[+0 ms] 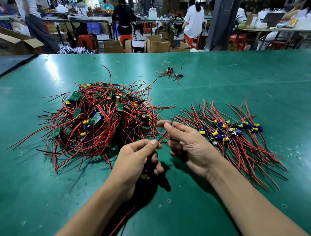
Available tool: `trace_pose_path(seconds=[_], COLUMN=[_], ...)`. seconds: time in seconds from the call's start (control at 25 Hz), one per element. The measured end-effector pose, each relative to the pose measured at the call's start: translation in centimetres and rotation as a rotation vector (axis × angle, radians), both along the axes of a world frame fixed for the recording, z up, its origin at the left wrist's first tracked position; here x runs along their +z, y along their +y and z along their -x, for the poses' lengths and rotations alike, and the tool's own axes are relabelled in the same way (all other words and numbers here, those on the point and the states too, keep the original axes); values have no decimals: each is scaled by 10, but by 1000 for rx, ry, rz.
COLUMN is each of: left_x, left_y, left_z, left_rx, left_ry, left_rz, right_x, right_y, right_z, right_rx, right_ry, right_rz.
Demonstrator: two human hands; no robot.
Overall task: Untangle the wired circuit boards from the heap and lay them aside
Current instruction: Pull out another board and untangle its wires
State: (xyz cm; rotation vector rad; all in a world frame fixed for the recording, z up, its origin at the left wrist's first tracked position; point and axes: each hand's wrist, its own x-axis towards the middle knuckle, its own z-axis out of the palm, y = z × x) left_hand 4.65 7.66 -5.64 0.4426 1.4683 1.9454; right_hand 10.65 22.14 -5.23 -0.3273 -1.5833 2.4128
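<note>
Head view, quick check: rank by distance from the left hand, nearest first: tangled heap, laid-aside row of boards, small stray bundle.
From the left hand:
1. Tangled heap, just ahead, to the left.
2. Laid-aside row of boards, on the right, beyond the right hand.
3. Small stray bundle, far ahead, mid-table.

Board (143, 176) (in left grip (134, 161)) mostly hidden

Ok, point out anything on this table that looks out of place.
A small stray cluster of wired boards lies far back, apart from both the tangled heap and the sorted pile on the right.
</note>
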Motion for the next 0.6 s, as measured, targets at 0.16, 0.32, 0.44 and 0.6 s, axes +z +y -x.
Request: trace_pose_path(seconds=[0.16, 0.32, 0.44, 0.6], left_x=[4, 4, 1, -2], left_y=[-2, -2, -1, -1], left_z=[0, 0, -2, -3], left_rx=[-100, -110, -40, -35], left_ry=[-56, -24, 31, 63], left_rz=[-41, -42, -22, -19], right_x=[-1, -5, -6, -5], right_y=[-4, -5, -2, -9], right_z=[2, 5, 2, -1], right_rx=[-134, -316, -285, 74], right_ry=[71, 120, 39, -62], right_rz=[-28, -153, -240, -20])
